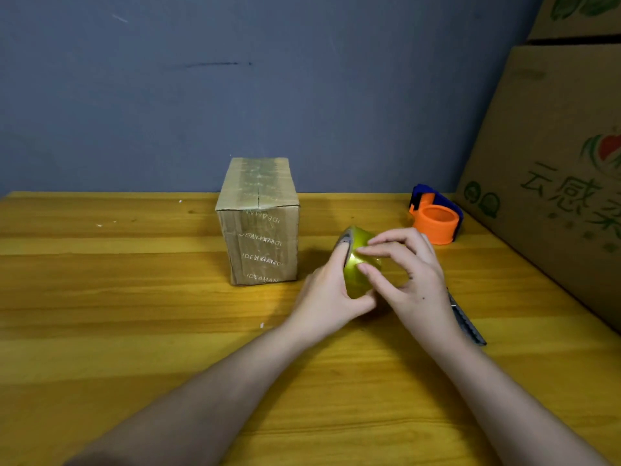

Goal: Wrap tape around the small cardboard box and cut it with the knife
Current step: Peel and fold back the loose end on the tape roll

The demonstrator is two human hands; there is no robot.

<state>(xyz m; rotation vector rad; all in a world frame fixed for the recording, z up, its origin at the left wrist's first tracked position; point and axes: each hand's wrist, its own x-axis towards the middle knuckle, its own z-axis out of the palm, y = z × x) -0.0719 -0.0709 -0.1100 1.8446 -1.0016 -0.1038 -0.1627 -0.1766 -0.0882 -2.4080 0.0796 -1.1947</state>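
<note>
Tape (361, 264), a yellowish clear roll, was up off the tabletop (134, 297) near its middle, gripped by the left hand (331, 297) with the thumb under the roll and a finger hooked over its rim. The right hand (406, 274) was working the roll's outer face, fingertips (363, 268) curled and picking at the surface, apparently hunting for the loose end. Done well, this step probably called for a fingernail run slowly round the band until it caught the edge, then peeling the full width squarely so the strip would not split. Just to the left stood the small cardboard box (258, 223), upright, toward the far edge, clear of both hands. Partly hidden behind the right wrist lay the knife (467, 322), within reach. An orange dispenser (435, 218) sat toward the far right corner, beside a large carton (551, 169).
</note>
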